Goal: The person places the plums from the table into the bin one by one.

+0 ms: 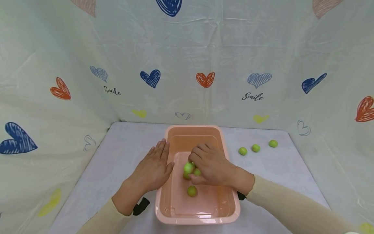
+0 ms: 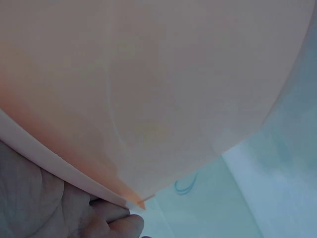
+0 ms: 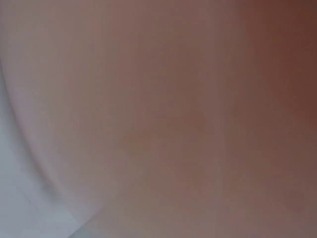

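Observation:
A pink plastic basin stands on the table, with several small round green limes inside it. My left hand rests along the basin's left rim, its fingers extended. In the left wrist view, part of that hand lies against the rim. Over the middle of the basin, my right hand reaches in with curled fingers and grips among a cluster of limes. Its fingers partly hide that cluster. Nearer the front, a single lime lies on the basin floor. The right wrist view is blurred and filled mostly by the basin's outer wall.
Three more limes, a near one, a middle one and a far one, lie on the white-covered table right of the basin. Behind the table hangs a pale curtain printed with hearts.

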Motion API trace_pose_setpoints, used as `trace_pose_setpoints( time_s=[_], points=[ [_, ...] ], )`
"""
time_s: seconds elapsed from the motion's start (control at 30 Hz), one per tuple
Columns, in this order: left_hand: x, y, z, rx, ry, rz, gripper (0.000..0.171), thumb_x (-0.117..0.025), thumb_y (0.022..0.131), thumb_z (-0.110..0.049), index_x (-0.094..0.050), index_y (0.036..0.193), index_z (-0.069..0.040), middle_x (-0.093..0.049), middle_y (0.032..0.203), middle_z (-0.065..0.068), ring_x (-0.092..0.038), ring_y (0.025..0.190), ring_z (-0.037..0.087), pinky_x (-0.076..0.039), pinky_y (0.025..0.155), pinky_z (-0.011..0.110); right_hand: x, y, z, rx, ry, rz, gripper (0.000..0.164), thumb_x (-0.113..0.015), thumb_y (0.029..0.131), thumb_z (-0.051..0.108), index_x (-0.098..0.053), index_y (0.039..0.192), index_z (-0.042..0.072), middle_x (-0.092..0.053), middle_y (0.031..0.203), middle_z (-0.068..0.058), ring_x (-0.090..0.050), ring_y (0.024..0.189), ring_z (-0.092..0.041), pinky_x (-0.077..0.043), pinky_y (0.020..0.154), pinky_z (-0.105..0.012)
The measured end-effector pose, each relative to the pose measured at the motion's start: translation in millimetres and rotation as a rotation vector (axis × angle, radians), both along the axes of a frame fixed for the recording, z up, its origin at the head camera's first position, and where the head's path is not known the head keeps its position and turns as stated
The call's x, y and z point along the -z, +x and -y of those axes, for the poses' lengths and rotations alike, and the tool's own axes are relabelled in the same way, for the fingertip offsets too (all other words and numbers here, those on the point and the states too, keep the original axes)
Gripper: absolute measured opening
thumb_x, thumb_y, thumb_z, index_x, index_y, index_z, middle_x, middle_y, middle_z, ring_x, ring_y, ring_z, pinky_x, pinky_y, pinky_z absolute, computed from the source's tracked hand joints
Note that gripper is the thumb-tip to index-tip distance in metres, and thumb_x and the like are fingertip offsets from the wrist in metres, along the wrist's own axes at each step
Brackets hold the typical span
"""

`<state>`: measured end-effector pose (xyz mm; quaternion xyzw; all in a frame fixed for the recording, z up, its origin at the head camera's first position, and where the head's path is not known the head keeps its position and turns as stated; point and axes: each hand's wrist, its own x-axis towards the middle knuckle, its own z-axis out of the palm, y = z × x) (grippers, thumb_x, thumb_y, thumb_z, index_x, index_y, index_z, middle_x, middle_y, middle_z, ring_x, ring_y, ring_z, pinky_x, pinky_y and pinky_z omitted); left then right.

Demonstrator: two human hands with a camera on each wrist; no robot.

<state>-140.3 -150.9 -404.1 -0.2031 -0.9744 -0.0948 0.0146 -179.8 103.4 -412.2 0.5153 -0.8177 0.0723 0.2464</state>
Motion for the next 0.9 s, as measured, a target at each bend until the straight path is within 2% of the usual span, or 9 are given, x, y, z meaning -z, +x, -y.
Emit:
trace_pose_setpoints(
  time_s=[0.27,0.63,0.9],
  points=[
    [-0.1,-0.4,0,-0.001,0.004,0.007,0.073,-0.05,0.11,-0.034,-0.026,0.161,0.012,-0.025,0.17,0.031,-0.027,0.158,0.045,-0.029,0.127,0.058,8.9,7.0,4,-0.034,0.132,-0.033,0.033,-0.065,0.092,0.049,-0.063,0.1,0.017,-0.061,0.096,0.005,-0.054,0.093,-0.017,-0.045,0.085,-0.034],
    [-0.1,0.6,0,0.004,0.008,0.005,0.073,-0.05,0.11,-0.034,-0.026,0.161,0.013,-0.025,0.169,0.032,-0.028,0.158,0.046,-0.03,0.126,0.058,11.8,8.6,6,-0.038,0.151,-0.043,0.027,-0.06,0.093,0.044,-0.06,0.098,0.017,-0.056,0.093,0.005,-0.051,0.091,-0.017,-0.042,0.083,-0.033],
    [0.2,0.1,0,0.0,0.013,0.005,0.073,-0.05,0.11,-0.034,-0.026,0.161,0.013,-0.025,0.169,0.032,-0.028,0.158,0.045,-0.029,0.126,0.058,10.7,8.8,7,-0.034,0.147,-0.027,0.031,-0.063,0.093,0.046,-0.063,0.105,0.018,-0.061,0.099,0.005,-0.053,0.094,-0.017,-0.043,0.083,-0.033]
  ],
)
